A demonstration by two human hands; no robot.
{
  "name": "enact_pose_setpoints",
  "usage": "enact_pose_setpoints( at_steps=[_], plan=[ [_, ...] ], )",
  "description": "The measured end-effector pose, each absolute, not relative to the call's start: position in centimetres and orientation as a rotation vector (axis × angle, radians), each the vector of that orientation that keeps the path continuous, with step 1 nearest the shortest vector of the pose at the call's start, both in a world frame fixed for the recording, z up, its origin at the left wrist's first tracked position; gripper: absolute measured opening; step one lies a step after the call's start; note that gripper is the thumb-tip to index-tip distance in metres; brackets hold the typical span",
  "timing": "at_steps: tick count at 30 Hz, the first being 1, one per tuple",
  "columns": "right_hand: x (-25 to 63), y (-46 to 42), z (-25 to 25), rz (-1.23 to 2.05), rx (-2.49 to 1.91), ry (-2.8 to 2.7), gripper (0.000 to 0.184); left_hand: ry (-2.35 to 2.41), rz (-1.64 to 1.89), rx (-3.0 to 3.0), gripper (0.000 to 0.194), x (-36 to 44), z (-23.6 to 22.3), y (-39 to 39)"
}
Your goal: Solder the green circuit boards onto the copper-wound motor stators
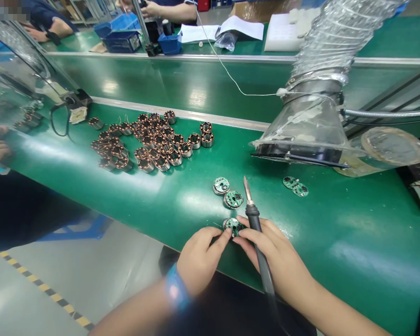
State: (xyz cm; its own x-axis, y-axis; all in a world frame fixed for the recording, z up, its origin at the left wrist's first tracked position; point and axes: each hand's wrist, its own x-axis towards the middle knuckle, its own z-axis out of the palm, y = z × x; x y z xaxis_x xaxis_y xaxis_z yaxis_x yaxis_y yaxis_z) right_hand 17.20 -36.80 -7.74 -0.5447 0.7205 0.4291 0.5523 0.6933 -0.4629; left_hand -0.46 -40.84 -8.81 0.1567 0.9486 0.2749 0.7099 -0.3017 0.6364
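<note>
A green circuit board on a copper-wound stator (234,227) is steadied between the left hand's (200,261) pinched fingers, near the green table's (353,233) front edge, while a soldering iron (255,223) is gripped closed in the right hand (275,254), its tip held clear above.

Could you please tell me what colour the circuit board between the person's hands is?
The circuit board is green, best seen in the head view.

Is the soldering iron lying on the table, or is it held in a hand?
Held: the soldering iron sits gripped in the right hand, its metal tip pointing up and away.
</note>
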Motion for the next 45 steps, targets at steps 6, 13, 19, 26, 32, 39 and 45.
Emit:
enact_pose_setpoints(
  at_steps=[6,13,19,26,32,39,45],
  plan=[
    [18.5,-37.3,-8.3,0.393,-0.974,-2.313,0.028,1.535,1.110,1.432,0.018,-0.2,-9.0,-41.4],
    [21.2,-38.3,-6.2,0.309,-0.850,-2.324,0.049,1.359,0.876,0.732,0.012,0.3,-7.9,-39.7],
    [21.4,-39.8,-5.2,0.393,-1.085,-2.207,0.018,1.373,0.879,0.704,0.010,0.5,-8.0,-39.6],
    [19.8,-39.1,-4.3,0.486,-1.023,-2.148,0.009,1.367,0.855,0.688,0.011,0.4,-8.0,-39.4],
    [19.7,-39.0,-4.1,0.473,-1.008,-2.145,0.009,1.376,0.850,0.668,0.010,0.4,-8.1,-39.3],
    [19.8,-39.1,-4.0,0.530,-0.971,-2.229,0.017,1.361,0.860,0.631,0.009,0.5,-8.1,-39.2],
    [19.2,-38.8,-3.6,0.566,-0.948,-2.194,0.018,1.377,0.856,0.619,0.009,0.5,-8.0,-39.2]
  ],
)
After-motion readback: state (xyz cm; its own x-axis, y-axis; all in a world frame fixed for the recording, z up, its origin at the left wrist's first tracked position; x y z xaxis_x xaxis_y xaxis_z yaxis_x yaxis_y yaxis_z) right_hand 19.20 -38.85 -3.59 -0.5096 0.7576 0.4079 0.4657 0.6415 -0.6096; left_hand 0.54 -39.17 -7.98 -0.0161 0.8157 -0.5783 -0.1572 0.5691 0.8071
